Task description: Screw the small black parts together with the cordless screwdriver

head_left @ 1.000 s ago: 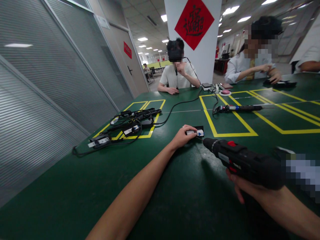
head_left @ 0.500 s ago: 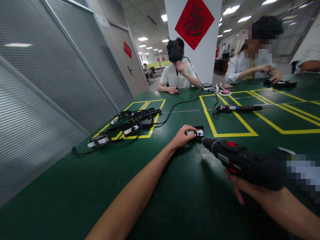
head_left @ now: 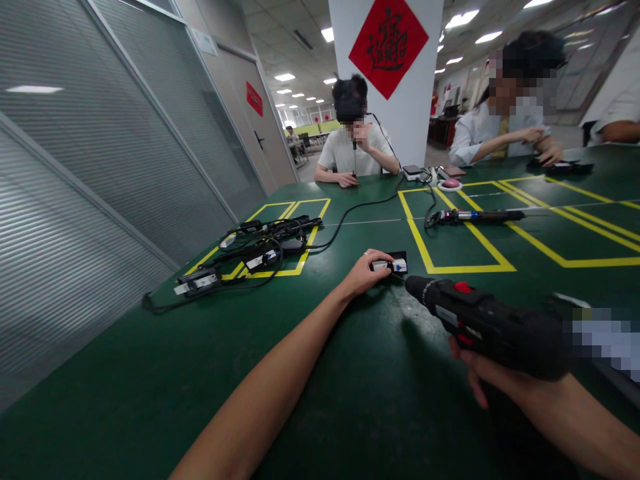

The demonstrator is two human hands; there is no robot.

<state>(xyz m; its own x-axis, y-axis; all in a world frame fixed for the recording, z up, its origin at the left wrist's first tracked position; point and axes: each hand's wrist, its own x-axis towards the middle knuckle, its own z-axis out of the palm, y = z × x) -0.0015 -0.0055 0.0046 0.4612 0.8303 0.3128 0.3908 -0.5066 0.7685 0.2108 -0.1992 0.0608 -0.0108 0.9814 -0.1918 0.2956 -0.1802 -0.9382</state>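
Note:
My left hand grips a small black device with a white label and holds it down on the green table. Its exact kind does not show. My right hand is wrapped round the handle of a black cordless drill with red parts. The drill points left, its thin bit reaching the near side of the device close to my left fingers. Whether the tip touches the device I cannot tell. My body of the drill hides part of my right fingers.
Black adapters with cables lie in a heap at the left. An electric screwdriver with a cord rests beyond the drill, across yellow tape lines. One person sits opposite, another at the right. A blurred-out object lies far right.
Almost nothing differs. Both hands, the drill and the labelled device keep their places, apart from a very slight shift of the whole view.

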